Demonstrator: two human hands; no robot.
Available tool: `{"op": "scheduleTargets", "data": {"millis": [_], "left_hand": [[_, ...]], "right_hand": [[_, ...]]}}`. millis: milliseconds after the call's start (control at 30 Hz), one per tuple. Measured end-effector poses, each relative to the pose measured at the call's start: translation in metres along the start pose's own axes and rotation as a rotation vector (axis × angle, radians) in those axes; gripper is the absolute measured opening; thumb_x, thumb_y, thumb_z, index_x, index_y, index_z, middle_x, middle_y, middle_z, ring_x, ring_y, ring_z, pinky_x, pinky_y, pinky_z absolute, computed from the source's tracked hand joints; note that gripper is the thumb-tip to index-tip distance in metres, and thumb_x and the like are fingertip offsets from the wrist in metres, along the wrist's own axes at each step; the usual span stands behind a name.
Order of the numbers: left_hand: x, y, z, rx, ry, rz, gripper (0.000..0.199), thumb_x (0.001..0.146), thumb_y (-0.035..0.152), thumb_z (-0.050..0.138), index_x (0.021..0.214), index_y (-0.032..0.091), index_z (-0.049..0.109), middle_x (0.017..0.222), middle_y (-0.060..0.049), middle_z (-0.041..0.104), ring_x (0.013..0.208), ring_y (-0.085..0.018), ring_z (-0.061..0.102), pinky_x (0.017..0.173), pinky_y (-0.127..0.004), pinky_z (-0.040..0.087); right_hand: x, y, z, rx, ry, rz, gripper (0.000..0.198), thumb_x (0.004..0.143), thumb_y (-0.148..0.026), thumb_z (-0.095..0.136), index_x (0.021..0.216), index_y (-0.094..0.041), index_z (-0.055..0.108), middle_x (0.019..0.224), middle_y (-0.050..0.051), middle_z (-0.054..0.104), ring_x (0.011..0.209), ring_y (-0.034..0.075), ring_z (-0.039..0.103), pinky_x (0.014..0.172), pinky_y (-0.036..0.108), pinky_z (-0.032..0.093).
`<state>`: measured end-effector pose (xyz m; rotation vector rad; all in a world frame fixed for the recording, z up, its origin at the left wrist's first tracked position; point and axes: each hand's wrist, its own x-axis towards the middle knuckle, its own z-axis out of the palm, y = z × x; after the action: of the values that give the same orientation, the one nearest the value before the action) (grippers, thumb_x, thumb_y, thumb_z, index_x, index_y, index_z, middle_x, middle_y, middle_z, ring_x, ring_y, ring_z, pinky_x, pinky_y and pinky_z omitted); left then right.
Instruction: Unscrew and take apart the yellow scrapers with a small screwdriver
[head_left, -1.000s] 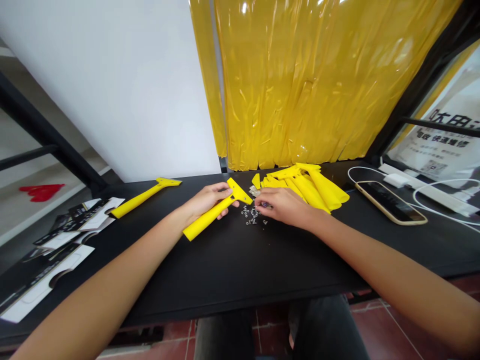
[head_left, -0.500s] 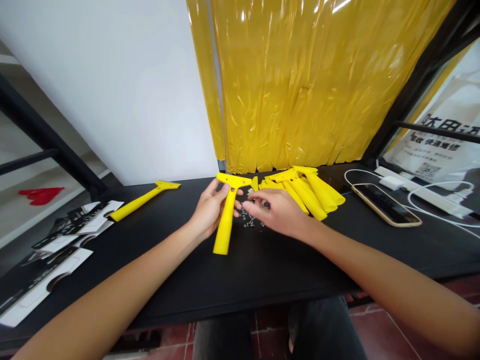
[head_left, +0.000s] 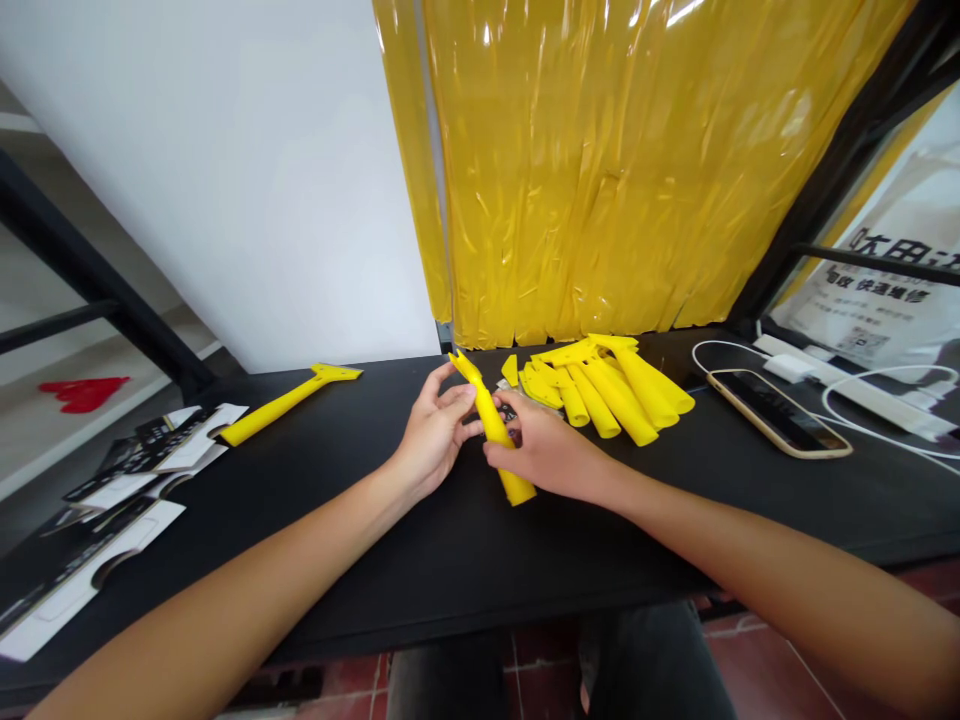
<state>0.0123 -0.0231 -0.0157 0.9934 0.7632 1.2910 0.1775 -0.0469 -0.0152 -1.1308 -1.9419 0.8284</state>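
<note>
A yellow T-shaped scraper handle [head_left: 491, 418] is between my two hands, turned so its head shows edge-on and its wide end points down toward me. My left hand [head_left: 435, 435] pinches it near the head, thumb on top. My right hand [head_left: 559, 445] is closed on the lower grip, its thumb across the front and its other fingers partly hidden behind. Beyond the right hand lies a pile of yellow scraper handles [head_left: 611, 395], with flat yellow head pieces [head_left: 541, 385] beside it. The small clear and metal bits behind my right hand are mostly covered.
Another yellow scraper [head_left: 281, 405] lies on the black table [head_left: 420, 570] at left, close to black-and-white cardboard pieces [head_left: 135, 540]. At right are a phone [head_left: 780, 412] and a power strip [head_left: 862, 390] with white cables. A yellow plastic curtain [head_left: 592, 200] hangs behind.
The held scraper has turned from face-on to edge-on, its lower end swinging right. My right hand has come from the small bits onto the scraper's grip.
</note>
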Motion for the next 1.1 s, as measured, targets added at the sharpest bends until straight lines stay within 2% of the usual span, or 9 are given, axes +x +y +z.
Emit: {"op": "scheduleTargets", "data": {"millis": [133,200,300,433,600,667,733,867,1100], "left_hand": [[0.014,0.007,-0.015,0.291,-0.072,-0.092,0.041,0.082,0.027,0.076,0.118,0.02,0.057,0.082,-0.003,0.068,0.069,-0.017,0.069,0.063,-0.031,0.059],[0.031,0.013,-0.034,0.509,0.048,0.054,0.025,0.084,0.034,0.069,0.101,0.015,0.065,0.071,-0.003,0.065,0.059,-0.016,0.064,0.055,-0.028,0.055],[0.058,0.017,-0.068,0.896,0.229,0.319,0.016,0.083,0.024,0.061,0.093,0.016,0.071,0.073,-0.002,0.066,0.063,-0.015,0.062,0.059,-0.025,0.05],[0.074,0.013,-0.094,1.11,0.167,0.277,0.017,0.081,0.018,0.056,0.083,0.016,0.073,0.073,-0.005,0.068,0.067,-0.019,0.064,0.067,-0.03,0.052],[0.088,0.005,-0.089,1.473,-0.019,0.48,0.037,0.092,0.021,0.049,0.124,0.017,0.067,0.122,-0.013,0.064,0.114,-0.025,0.059,0.103,-0.038,0.043],[0.103,0.007,-0.086,1.634,-0.074,0.458,0.036,0.094,0.022,0.047,0.123,0.016,0.067,0.118,-0.014,0.065,0.11,-0.027,0.061,0.1,-0.039,0.045],[0.118,0.009,-0.084,1.672,-0.122,0.431,0.027,0.092,0.022,0.05,0.105,0.017,0.074,0.104,-0.013,0.068,0.099,-0.026,0.063,0.093,-0.037,0.047],[0.132,0.014,-0.079,1.692,-0.219,0.407,0.022,0.088,0.018,0.053,0.085,0.017,0.075,0.09,-0.012,0.07,0.085,-0.025,0.064,0.081,-0.036,0.047],[0.096,0.021,-0.053,1.626,-0.407,0.42,0.021,0.092,0.024,0.052,0.092,0.016,0.072,0.093,-0.009,0.069,0.078,-0.018,0.061,0.073,-0.03,0.044]], "right_hand": [[0.005,0.002,-0.021,-0.114,-0.046,0.046,0.036,0.083,-0.029,0.061,0.118,-0.021,0.066,0.086,0.005,0.075,0.069,0.019,0.069,0.058,0.03,0.052],[0.009,0.003,-0.035,-0.193,-0.007,0.064,0.043,0.083,-0.032,0.061,0.123,-0.017,0.066,0.082,0.006,0.074,0.065,0.019,0.067,0.058,0.032,0.052],[0.013,0.006,-0.054,-0.24,-0.019,0.108,0.053,0.082,-0.034,0.061,0.131,-0.013,0.063,0.08,0.007,0.075,0.068,0.021,0.069,0.06,0.033,0.053],[0.017,0.009,-0.065,-0.208,-0.006,0.089,0.044,0.084,-0.034,0.058,0.123,-0.016,0.068,0.077,0.005,0.074,0.065,0.02,0.068,0.055,0.031,0.05],[0.02,0.007,-0.071,-0.188,0.045,0.117,0.041,0.085,-0.034,0.056,0.121,-0.018,0.067,0.074,0.003,0.071,0.06,0.017,0.063,0.052,0.029,0.045],[0.022,0.006,-0.076,-0.171,0.074,0.147,0.041,0.084,-0.034,0.057,0.12,-0.02,0.067,0.071,0.002,0.069,0.057,0.016,0.06,0.05,0.027,0.043],[0.023,0.006,-0.081,-0.108,0.069,0.183,0.038,0.083,-0.032,0.055,0.118,-0.019,0.067,0.068,0.001,0.067,0.056,0.015,0.058,0.05,0.027,0.042],[0.025,0.008,-0.093,0.159,-0.079,0.232,0.024,0.082,-0.027,0.053,0.096,-0.018,0.069,0.065,0.002,0.062,0.06,0.015,0.057,0.052,0.026,0.044],[0.025,0.009,-0.104,0.334,-0.199,0.291,0.017,0.078,-0.028,0.057,0.086,-0.018,0.068,0.063,0.002,0.061,0.06,0.015,0.055,0.053,0.026,0.048]]}}
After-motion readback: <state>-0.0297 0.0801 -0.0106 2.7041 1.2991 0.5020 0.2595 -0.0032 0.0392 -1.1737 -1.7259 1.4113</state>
